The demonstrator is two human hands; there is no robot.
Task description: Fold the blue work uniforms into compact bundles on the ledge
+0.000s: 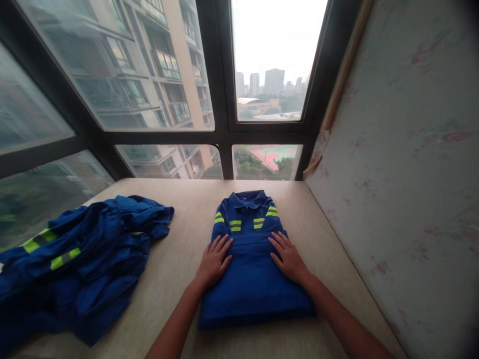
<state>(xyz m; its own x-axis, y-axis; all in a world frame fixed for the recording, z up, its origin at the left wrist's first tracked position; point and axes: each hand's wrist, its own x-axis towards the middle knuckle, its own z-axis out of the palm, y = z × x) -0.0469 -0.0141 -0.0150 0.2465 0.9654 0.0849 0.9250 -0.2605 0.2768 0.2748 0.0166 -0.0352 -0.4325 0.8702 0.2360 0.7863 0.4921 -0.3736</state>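
Note:
A folded blue work jacket [254, 279] lies on the pale wooden surface, its collar pointing toward the window. Yellow-green reflective bands with grey centres show on its chest and on both sleeve parts by the collar. My left hand [215, 260] rests flat on the jacket's left edge, fingers stretched out. On the opposite edge, my right hand [287, 255] lies flat too, its fingers spread on the cloth. Neither hand grips the fabric. The underside of the folded bundle is hidden.
A crumpled blue garment [101, 254] with matching reflective bands lies to the left, running out of view. The wooden surface [179, 289] ends at dark-framed windows [224, 134] ahead. A flower-patterned wall [404, 164] borders the right side.

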